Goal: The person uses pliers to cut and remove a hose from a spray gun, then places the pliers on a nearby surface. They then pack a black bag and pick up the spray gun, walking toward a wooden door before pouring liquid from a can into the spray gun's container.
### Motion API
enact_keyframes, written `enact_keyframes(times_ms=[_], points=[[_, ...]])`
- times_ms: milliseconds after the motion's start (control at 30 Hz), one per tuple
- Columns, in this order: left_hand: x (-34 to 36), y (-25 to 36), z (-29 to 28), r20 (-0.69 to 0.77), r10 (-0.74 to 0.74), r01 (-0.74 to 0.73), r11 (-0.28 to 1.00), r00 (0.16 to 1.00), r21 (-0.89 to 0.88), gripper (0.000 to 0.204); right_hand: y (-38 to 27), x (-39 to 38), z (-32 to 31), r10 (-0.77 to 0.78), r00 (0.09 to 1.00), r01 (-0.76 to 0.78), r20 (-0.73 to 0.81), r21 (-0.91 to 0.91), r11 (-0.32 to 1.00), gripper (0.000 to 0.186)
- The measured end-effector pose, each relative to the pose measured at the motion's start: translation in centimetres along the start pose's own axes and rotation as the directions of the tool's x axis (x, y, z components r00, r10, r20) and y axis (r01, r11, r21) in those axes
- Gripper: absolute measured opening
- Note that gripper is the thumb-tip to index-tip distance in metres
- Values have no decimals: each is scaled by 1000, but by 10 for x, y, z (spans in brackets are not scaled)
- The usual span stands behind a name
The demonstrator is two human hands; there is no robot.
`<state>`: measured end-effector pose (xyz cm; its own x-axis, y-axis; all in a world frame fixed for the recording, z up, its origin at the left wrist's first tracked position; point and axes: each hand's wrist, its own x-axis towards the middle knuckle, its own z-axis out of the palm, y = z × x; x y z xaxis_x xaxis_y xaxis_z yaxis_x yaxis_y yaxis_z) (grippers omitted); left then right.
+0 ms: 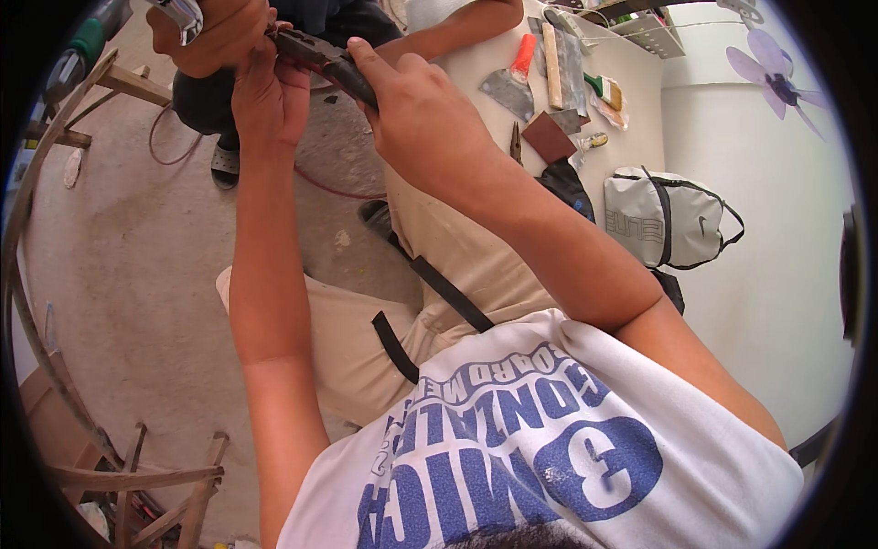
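Observation:
At the top of the view, my right hand (416, 110) is wrapped around the handles of dark pliers (315, 53), index finger stretched along them. The jaws point to the upper left. Close by the jaws is my left hand (279, 96), palm turned up and fingers curled; whatever they pinch is hidden. A co-worker's hand (215, 37) meets my left fingertips from above, and a shiny chrome piece (186, 20) shows beside it. The co-worker's other forearm (466, 29) reaches across behind my right hand.
On the pale surface to the right lie a red-handled scraper (510, 84), a wooden-handled trowel (552, 69), a green-handled paintbrush (605, 90) and brown sandpaper (549, 137). Beyond are a grey bag (631, 215) and a purple-bladed fan (777, 82). Wooden frames (137, 476) stand at left.

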<state>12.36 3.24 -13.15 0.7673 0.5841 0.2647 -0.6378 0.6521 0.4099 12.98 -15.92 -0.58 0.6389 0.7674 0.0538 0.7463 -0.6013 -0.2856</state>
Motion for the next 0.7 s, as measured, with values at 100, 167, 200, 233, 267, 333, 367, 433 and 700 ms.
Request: enact_keyframes(times_ms=[100, 167, 200, 233, 267, 333, 367, 433, 700], points=[[4, 3, -8, 35, -16, 17, 1000, 999, -18, 39, -2, 2, 2, -17, 1000, 17, 6, -31, 999, 62], [4, 2, -13, 42, -15, 16, 1000, 999, -18, 40, -3, 4, 3, -11, 1000, 10, -8, -45, 999, 62], [1, 1, -6, 37, -9, 10, 1000, 999, -11, 40, -2, 4, 4, -5, 1000, 4, -16, -51, 999, 61], [0, 1, -1, 32, -4, 4, 1000, 999, -5, 40, -2, 5, 5, -13, 999, 12, -34, -49, 999, 61], [0, 2, 2, 39, -13, 14, 1000, 999, -18, 36, -1, 4, 6, -21, 998, 19, -53, -47, 999, 61], [-1, 2, 6, 56, -34, 36, 998, 998, -45, 29, 1, 3, 7, -36, 994, 30, -105, -51, 998, 60], [-1, 1, 7, 32, -27, 28, 999, 999, -36, 29, 2, 3, 8, -42, 990, 35, -137, -57, 998, 60], [-1, 2, 5, -19, -9, 9, 1000, 1000, -15, 29, 3, 6, 15, -44, 974, 31, -221, -65, 997, 56], [-1, 0, 2, 44, -21, 20, 999, 999, 34, 39, 7, 13, 17, 44, 998, -47, 42, 81, 996, 26]])
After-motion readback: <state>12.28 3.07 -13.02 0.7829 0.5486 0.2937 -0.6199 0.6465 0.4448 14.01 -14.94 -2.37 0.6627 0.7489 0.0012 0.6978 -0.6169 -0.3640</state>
